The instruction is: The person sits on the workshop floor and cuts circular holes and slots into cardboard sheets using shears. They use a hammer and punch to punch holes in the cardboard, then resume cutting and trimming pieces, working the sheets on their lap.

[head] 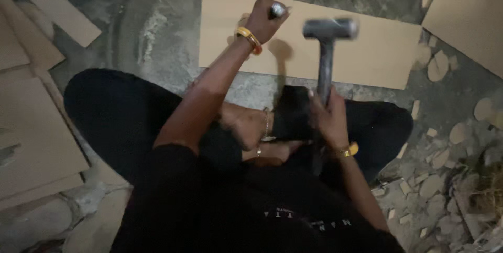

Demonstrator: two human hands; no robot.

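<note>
The left hand (264,18) is closed in a fist around a metal chisel (277,10), of which only the shiny top end shows above the fingers; it stands over the near-left part of a tan tile (367,56) lying flat on the concrete floor (157,28). The right hand (327,117) grips the handle of a hammer (326,48), fingers wrapped tight, just nearer the person than the tile's front edge. The blurred hammer head hangs above the tile, right of the chisel and apart from it. More tan tiles (31,127) lie stacked well left of the tile, and broken tile chips (435,179) lie scattered to its right
</note>
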